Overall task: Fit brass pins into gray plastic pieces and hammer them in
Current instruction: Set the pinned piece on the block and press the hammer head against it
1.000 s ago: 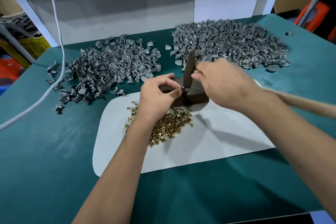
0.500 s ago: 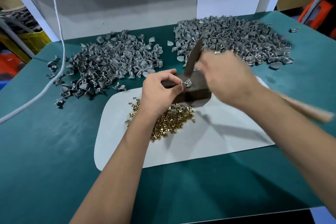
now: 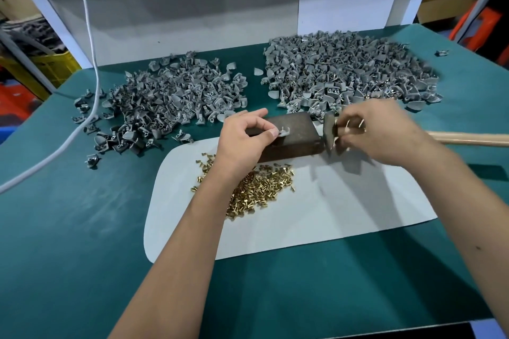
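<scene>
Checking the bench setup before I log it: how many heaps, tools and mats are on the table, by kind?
Heaps of gray plastic pieces: 2 (left, right)
Heap of brass pins: 1
Hammer: 1
Dark block: 1
White mat: 1
Total: 6

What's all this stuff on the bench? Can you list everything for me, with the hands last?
table: one, teal top, fills the view
mat: one, white, on the table near the person
brass pins: one loose heap, gold, on the mat
block: one, dark brown, at the mat's far edge
gray piece: one, on the block
left pile: many gray pieces, far left
right pile: many gray pieces, far right
hammer: one, dark head, pale wooden handle, right of the block, blurred
cable: one, white, far left
left hand: pinches the gray piece
right hand: grips the hammer
</scene>
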The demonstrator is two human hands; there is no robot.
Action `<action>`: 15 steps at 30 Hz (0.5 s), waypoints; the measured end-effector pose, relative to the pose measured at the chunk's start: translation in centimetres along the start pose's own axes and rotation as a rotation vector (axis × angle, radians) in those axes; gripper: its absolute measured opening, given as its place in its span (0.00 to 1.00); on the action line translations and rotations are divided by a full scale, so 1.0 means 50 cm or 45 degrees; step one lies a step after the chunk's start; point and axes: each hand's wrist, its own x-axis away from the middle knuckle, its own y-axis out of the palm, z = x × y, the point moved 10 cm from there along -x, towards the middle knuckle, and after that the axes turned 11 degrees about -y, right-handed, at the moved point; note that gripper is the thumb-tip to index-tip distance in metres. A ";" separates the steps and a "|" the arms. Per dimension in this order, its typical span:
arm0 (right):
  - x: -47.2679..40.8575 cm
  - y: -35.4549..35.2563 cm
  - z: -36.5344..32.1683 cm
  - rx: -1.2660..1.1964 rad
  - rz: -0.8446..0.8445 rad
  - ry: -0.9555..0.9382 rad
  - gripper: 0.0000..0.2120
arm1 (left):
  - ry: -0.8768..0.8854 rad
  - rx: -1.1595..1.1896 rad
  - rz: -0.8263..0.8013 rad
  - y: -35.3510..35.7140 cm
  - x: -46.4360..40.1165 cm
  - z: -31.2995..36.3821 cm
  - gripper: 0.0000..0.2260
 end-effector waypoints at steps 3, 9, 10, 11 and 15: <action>0.007 0.026 0.007 0.058 -0.092 0.046 0.04 | -0.010 0.012 0.009 -0.002 0.000 -0.001 0.09; -0.024 -0.003 -0.089 0.034 0.055 -0.231 0.11 | -0.009 0.011 0.025 -0.003 0.001 0.001 0.10; -0.029 0.002 -0.120 0.026 0.055 -0.310 0.13 | -0.001 0.018 0.026 -0.004 0.001 0.003 0.11; -0.033 0.013 -0.152 0.035 0.035 -0.389 0.14 | 0.010 0.023 0.028 -0.006 0.002 0.005 0.11; -0.043 0.035 -0.214 0.136 0.062 -0.550 0.10 | 0.026 0.062 0.012 -0.009 0.002 0.010 0.11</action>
